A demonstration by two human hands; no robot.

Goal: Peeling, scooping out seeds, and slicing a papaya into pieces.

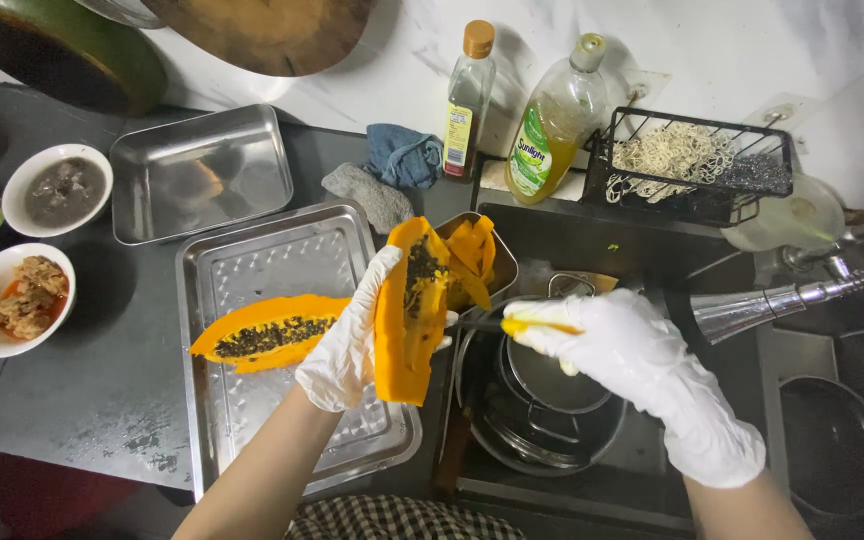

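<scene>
My left hand [344, 345], in a white glove, holds a peeled orange papaya half [412, 315] upright over the sink edge, its black seeds facing right. My right hand [642, 365], also gloved, grips a yellow-handled tool [527, 326] whose tip points at the seed cavity. A second papaya half [267, 335] lies cut side up, full of seeds, on a large perforated steel tray [252, 265]. Orange papaya peelings fill a small steel container [477, 255] just behind the held half.
A sink [552, 410] holds stacked pots and lids. An empty steel tray [202, 170], two white bowls of food [17, 300], cloths [402, 155], two bottles [552, 125], a wire basket with scourers [692, 160] and a tap hose [802, 295] surround it.
</scene>
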